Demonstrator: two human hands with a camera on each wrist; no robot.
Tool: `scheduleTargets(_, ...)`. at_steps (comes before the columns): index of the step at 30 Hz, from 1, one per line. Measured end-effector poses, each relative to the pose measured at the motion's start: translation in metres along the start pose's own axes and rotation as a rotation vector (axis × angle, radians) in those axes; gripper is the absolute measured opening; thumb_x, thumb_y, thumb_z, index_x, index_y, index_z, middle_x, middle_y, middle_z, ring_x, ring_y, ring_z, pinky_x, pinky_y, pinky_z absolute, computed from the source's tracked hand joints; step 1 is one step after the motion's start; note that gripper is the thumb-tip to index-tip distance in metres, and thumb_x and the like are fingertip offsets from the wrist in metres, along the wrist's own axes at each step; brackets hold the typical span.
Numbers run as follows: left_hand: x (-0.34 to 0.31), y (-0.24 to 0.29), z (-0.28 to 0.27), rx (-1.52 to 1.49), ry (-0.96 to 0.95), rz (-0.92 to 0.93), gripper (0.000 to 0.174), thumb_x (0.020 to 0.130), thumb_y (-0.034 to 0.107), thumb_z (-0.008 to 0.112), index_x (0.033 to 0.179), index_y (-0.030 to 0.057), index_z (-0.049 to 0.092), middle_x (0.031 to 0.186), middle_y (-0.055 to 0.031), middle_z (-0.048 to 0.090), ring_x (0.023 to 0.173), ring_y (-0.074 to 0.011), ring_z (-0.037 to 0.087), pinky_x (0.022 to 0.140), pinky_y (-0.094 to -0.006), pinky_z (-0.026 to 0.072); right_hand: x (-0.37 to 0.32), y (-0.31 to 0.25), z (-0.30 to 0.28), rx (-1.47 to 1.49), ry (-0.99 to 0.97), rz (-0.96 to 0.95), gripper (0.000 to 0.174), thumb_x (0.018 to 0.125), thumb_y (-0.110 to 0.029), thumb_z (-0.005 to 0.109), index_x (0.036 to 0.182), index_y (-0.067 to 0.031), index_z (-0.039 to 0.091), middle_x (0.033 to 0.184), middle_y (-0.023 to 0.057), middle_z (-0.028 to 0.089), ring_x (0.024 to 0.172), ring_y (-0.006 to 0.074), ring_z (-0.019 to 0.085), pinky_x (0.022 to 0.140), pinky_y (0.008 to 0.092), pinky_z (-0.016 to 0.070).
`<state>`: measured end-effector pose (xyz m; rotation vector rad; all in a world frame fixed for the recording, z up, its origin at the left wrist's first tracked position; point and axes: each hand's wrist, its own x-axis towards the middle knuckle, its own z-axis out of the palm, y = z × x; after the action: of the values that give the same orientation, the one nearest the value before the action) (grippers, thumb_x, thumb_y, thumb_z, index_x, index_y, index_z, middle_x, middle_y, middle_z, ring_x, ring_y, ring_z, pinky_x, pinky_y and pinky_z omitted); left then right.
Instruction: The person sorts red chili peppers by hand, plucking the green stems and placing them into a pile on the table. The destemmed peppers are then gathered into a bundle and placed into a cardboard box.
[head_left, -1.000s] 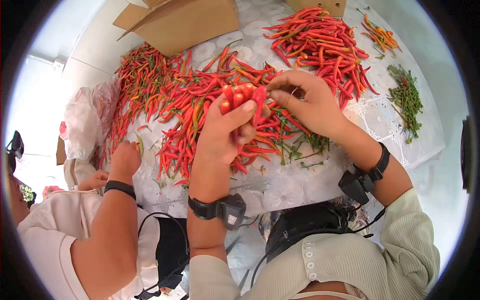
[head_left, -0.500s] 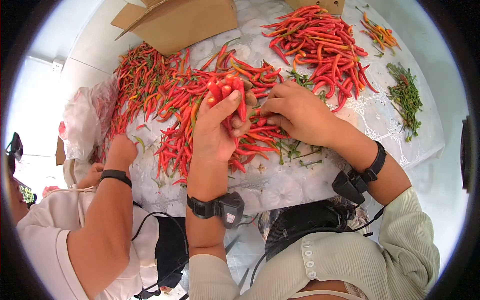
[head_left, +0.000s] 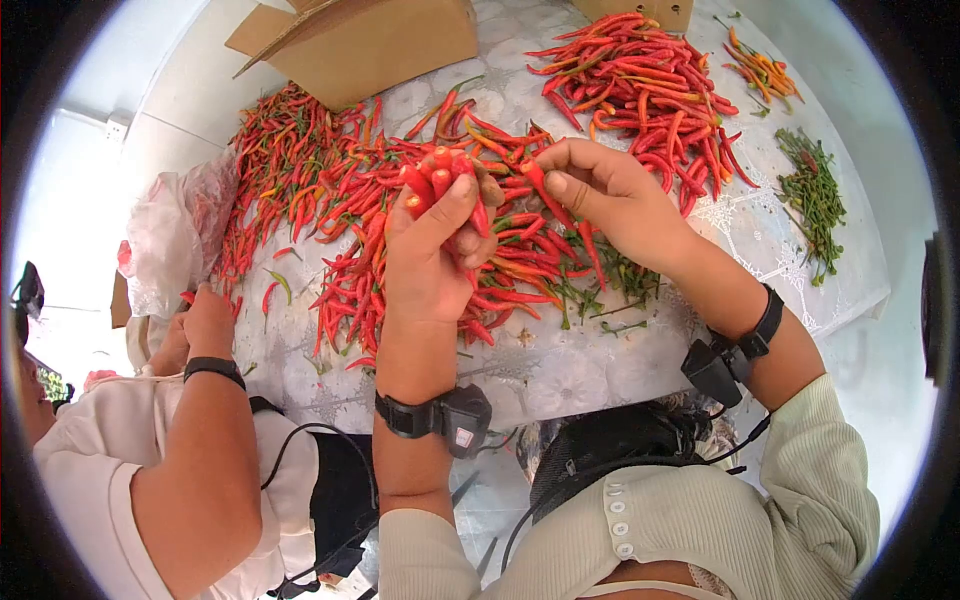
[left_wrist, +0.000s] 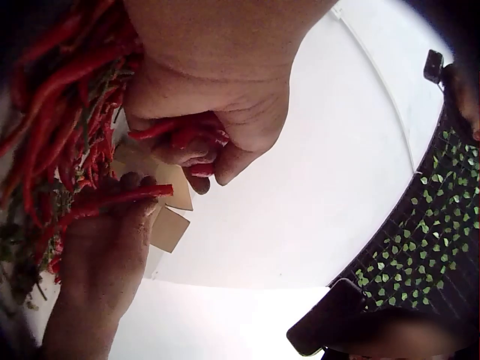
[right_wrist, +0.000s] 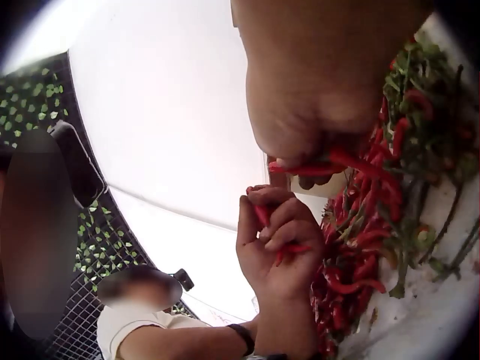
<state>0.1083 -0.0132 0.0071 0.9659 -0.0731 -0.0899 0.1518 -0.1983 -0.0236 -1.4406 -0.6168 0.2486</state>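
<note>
In the head view my left hand (head_left: 428, 275) grips a small bunch of red chili peppers (head_left: 441, 182), their blunt stemless ends pointing up past the thumb. To its right, my right hand (head_left: 632, 212) pinches one red chili pepper (head_left: 548, 192) between thumb and fingers, its pale-tipped end also upward. The two hands are apart, over a loose pile of red chilies (head_left: 350, 285) that still carry some green stems. In the left wrist view the single chili (left_wrist: 131, 197) lies along the right hand's fingers.
A heap of red chilies (head_left: 650, 90) lies at the back right, near green stems (head_left: 812, 200) and a few orange chilies (head_left: 760, 70). A cardboard box (head_left: 380, 50) stands behind. A plastic bag (head_left: 175, 235) and another person's hand (head_left: 205, 320) are at the left.
My right hand dipped to the pile and has come up with a chili. My left hand, still gripping the bunch, has shifted slightly left. The other person's hand has drawn back toward the table edge.
</note>
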Motion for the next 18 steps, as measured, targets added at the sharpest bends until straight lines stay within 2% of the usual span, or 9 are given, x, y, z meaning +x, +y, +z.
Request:
scheduleTargets(3, 0.0, -0.001, 0.0, 0.064, 0.01, 0.001, 0.023, 0.082, 0.008, 0.057, 0.103, 0.0027, 0.051, 0.084, -0.0077, 0.055, 0.053, -0.0056, 0.041, 0.039, -0.0173, 0.0313, -0.001, -0.003, 0.0, 0.136, 0.02, 0.09, 0.024, 0.091, -0.02, 0.052, 0.104, -0.0001, 0.054, 0.089, 0.0003, 0.058, 0.079, 0.007, 0.053, 0.068, 0.0239, 0.0456)
scheduleTargets(6, 0.0, -0.002, 0.008, 0.041, 0.054, -0.006, 0.02, 0.077, 0.003, 0.063, 0.095, 0.006, 0.055, 0.08, -0.0063, 0.061, 0.05, -0.0032, 0.044, 0.039, -0.0173, 0.031, 0.0, -0.001, 0.001, 0.203, 0.014, 0.084, 0.026, 0.091, -0.02, 0.052, 0.107, -0.0009, 0.052, 0.088, 0.0003, 0.058, 0.079, 0.0071, 0.054, 0.07, 0.0243, 0.0464)
scheduleTargets(12, -0.001, -0.003, 0.01, 0.131, 0.034, -0.025, 0.025, 0.078, 0.003, 0.06, 0.101, 0.0039, 0.052, 0.079, -0.0012, 0.054, 0.056, -0.0049, 0.044, 0.04, -0.0174, 0.031, -0.001, -0.004, 0.002, 0.234, 0.018, 0.074, 0.025, 0.089, -0.018, 0.055, 0.107, -0.0005, 0.053, 0.09, 0.0005, 0.058, 0.082, 0.0072, 0.054, 0.072, 0.0241, 0.0465)
scheduleTargets(15, 0.0, -0.005, 0.011, 0.164, 0.06, -0.027, 0.026, 0.077, 0.001, 0.062, 0.101, 0.0049, 0.053, 0.078, 0.0021, 0.053, 0.056, -0.0044, 0.044, 0.04, -0.0172, 0.0306, -0.002, -0.006, 0.003, 0.197, -0.008, -0.005, 0.024, 0.088, -0.016, 0.057, 0.105, -0.0002, 0.054, 0.091, 0.0007, 0.059, 0.083, 0.0072, 0.054, 0.074, 0.0235, 0.0457)
scheduleTargets(18, 0.0, -0.006, 0.008, 0.12, 0.053, -0.046, 0.032, 0.072, -0.001, 0.069, 0.099, 0.0047, 0.054, 0.08, -0.001, 0.058, 0.059, -0.0041, 0.051, 0.041, -0.016, 0.0353, -0.003, -0.007, 0.002, 0.219, -0.029, 0.022, 0.02, 0.087, -0.015, 0.059, 0.103, -0.0039, 0.055, 0.096, -0.0012, 0.058, 0.089, 0.0067, 0.053, 0.078, 0.0229, 0.0439)
